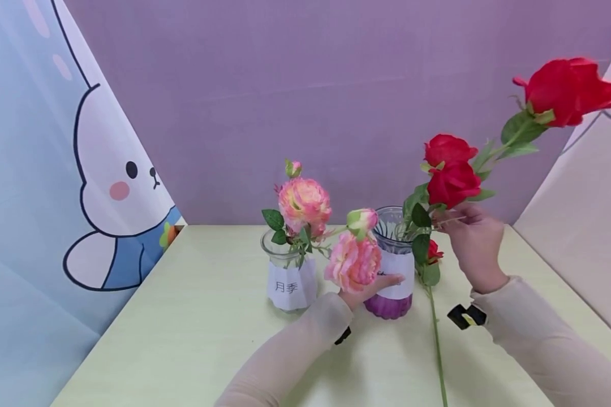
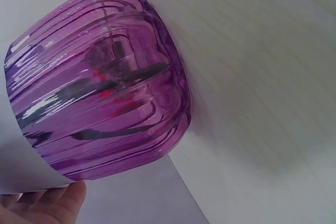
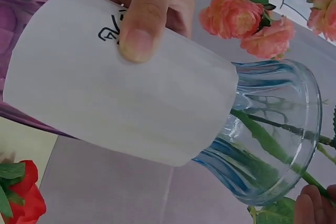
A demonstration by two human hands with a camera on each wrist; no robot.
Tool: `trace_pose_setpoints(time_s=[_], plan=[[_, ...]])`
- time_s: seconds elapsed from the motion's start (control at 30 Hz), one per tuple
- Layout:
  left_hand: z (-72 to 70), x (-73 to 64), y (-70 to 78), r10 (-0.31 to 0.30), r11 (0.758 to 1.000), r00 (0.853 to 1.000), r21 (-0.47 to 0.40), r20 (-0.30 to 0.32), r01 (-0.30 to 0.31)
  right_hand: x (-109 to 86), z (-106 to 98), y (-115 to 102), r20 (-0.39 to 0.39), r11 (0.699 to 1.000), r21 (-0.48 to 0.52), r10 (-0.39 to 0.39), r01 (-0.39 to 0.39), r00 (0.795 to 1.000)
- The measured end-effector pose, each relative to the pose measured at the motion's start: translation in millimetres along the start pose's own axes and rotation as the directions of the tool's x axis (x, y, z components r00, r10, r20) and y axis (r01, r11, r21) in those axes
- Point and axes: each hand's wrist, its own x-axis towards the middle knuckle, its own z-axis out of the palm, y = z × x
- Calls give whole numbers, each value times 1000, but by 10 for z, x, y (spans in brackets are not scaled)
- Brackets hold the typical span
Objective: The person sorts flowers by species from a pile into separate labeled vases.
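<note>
My left hand (image 1: 371, 288) grips a glass vase (image 1: 389, 306), purple at its base, round its white paper label, the thumb lying across the writing. The vase is upright on the table. At its right, my right hand (image 1: 474, 243) pinches the green stem of red roses (image 1: 454, 183); a larger red rose (image 1: 565, 93) leans out to the upper right. In the right wrist view, a green stem (image 3: 262, 140) runs into the vase's clear mouth, with fingertips (image 3: 310, 208) on it just outside the rim. Whether all the red blooms share one stem I cannot tell.
Left of the purple vase stands a second glass vase (image 1: 280, 246) with a printed label, holding pink roses (image 1: 304, 206); one pink bloom (image 1: 353, 263) hangs over my left wrist. Another red rose (image 1: 434, 252) lies on the table, its long stem (image 1: 438, 345) pointing to the front edge.
</note>
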Motion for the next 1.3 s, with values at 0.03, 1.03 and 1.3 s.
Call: trace_pose_setpoints(time_s=[0.03, 1.03, 1.3], plan=[[-1, -7, 0, -18, 1000, 1000, 6, -4, 18, -4, 7, 4, 8, 998, -55, -10, 10, 1000], [-57, 31, 73, 55, 995, 997, 85, -50, -51, 125, -601, 770, 576, 889, -441, 387, -125, 720], [12, -63, 126, 90, 996, 996, 18, -18, -90, -63, -506, 1466, 535, 712, -676, 652, -191, 537]])
